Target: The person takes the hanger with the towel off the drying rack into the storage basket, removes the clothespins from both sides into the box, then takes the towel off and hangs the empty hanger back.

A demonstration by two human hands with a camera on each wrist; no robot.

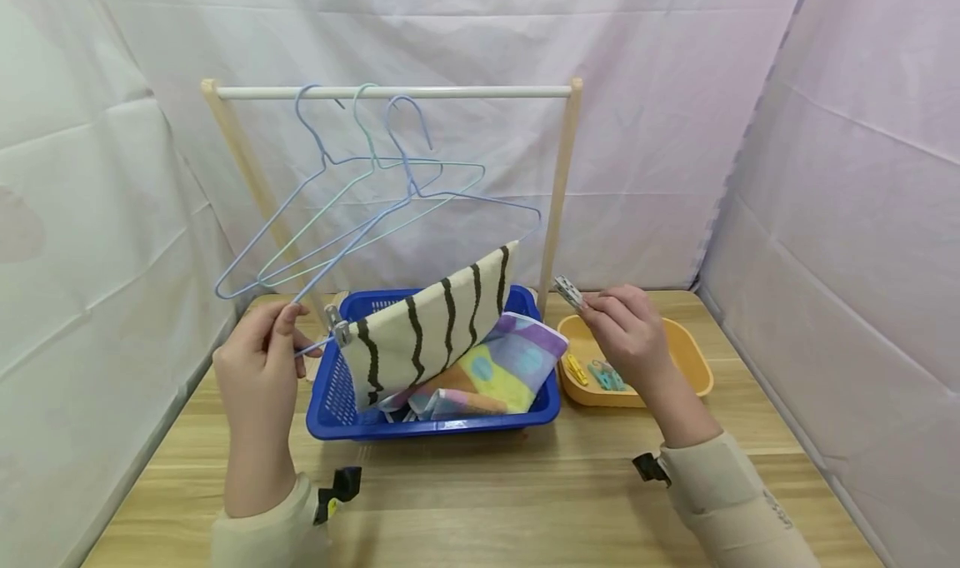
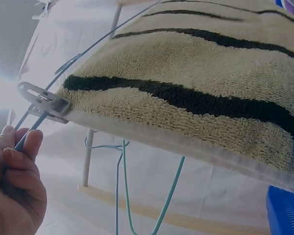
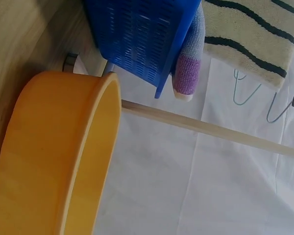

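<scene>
My left hand [image 1: 262, 364] grips the lower left corner of a blue wire hanger [image 1: 411, 186], held off the rail. Over the hanger's bottom bar hangs a cream towel [image 1: 435, 318] with dark wavy stripes. A metal clip [image 2: 44, 102] pinches the towel to the bar beside my left fingers. My right hand [image 1: 628, 331] pinches another metal clothespin [image 1: 567, 291], raised above the yellow tray and apart from the towel. The right wrist view shows the towel's striped corner [image 3: 255, 44], but not my right hand.
A blue basket [image 1: 435, 428] holds a colourful checked towel [image 1: 502, 368] under the striped one. The yellow tray [image 1: 693, 360] contains yellow and teal clips [image 1: 606, 376]. Behind stands a rack with a white rail [image 1: 480, 92], bearing another blue hanger [image 1: 255, 247] and a green hanger [image 1: 315, 233].
</scene>
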